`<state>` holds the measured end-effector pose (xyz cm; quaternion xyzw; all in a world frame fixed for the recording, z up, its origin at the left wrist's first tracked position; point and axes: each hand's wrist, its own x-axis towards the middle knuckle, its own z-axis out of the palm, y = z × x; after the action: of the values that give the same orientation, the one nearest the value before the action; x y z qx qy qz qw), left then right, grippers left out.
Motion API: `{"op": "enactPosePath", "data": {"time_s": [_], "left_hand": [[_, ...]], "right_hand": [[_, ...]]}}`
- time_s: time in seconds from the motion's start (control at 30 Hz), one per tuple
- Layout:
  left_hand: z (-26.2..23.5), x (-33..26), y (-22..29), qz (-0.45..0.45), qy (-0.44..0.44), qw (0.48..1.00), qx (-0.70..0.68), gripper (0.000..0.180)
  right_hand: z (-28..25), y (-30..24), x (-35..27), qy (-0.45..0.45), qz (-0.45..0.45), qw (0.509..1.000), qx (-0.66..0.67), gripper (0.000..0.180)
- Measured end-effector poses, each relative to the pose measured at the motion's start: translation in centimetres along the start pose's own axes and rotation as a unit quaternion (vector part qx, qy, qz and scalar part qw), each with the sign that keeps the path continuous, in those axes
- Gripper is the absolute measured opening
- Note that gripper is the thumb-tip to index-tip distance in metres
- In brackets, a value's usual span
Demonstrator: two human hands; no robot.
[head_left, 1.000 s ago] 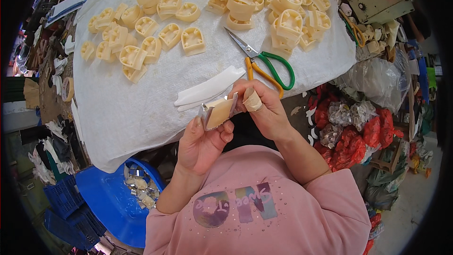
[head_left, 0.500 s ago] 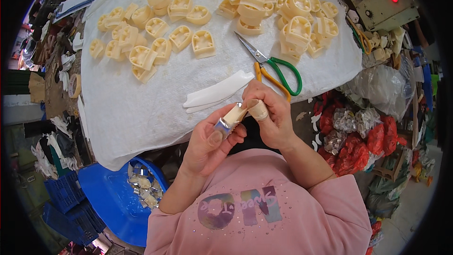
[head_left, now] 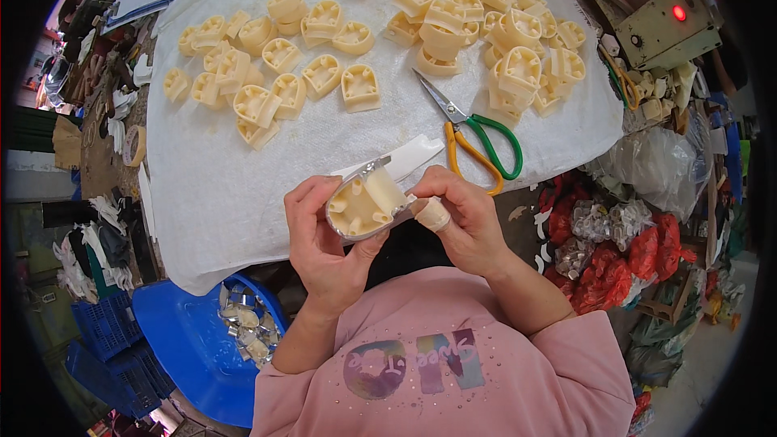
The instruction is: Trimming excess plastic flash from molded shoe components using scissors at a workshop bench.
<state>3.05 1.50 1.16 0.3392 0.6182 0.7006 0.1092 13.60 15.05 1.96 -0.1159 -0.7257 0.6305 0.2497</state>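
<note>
A cream plastic piece, rounded at one end and ribbed inside, sits between the two hands just above the near edge of the worktop, its hollow side turned up toward the camera. A thin grey metal band runs around its curved edge. The left hand cups the piece from below and from the left, fingers curled around the band and thumb lying against its lower rim. The right hand pinches the piece's right end; its thumb wears a pale wrap.

Just beyond the hands, a flat white strip lies on the white cloth that covers the worktop. To the right of it lie scissors with one green and one yellow handle, blades closed and pointing away. Farther off, many more cream pieces of the same shape are scattered and heaped across the cloth. Below the worktop's left corner stands a blue tub holding a few banded pieces.
</note>
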Motion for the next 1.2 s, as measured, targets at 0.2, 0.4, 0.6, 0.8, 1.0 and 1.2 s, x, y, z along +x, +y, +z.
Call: {"op": "enactPosePath", "data": {"time_s": [0.2,0.4,0.6,0.8,1.0,1.2], "left_hand": [[0.3,-0.3,0.3,0.023,-0.021,0.999,0.018,0.061],[0.3,-0.4,0.0,0.002,-0.015,1.0,0.016,0.062],[0.1,-0.2,-0.1,-0.019,0.023,0.999,-0.017,0.061],[0.5,-0.7,0.1,0.003,-0.02,0.999,0.047,0.06],[0.7,-0.6,-0.1,0.073,-0.012,0.986,0.15,0.059],[-0.6,0.0,-1.0,0.029,0.023,0.999,0.01,0.059]], "right_hand": [[0.0,0.2,-0.1,0.005,-0.02,1.0,-0.003,0.009],[1.4,0.2,-0.5,0.063,0.082,0.981,0.164,0.017],[-0.2,1.0,-0.2,-0.027,0.099,0.981,0.167,0.023],[0.3,1.6,-0.4,0.002,0.009,0.994,0.108,0.017],[1.1,1.1,-0.5,0.056,0.139,0.964,0.219,0.013],[-1.4,1.2,0.3,0.042,0.085,0.99,0.104,0.015]]}}
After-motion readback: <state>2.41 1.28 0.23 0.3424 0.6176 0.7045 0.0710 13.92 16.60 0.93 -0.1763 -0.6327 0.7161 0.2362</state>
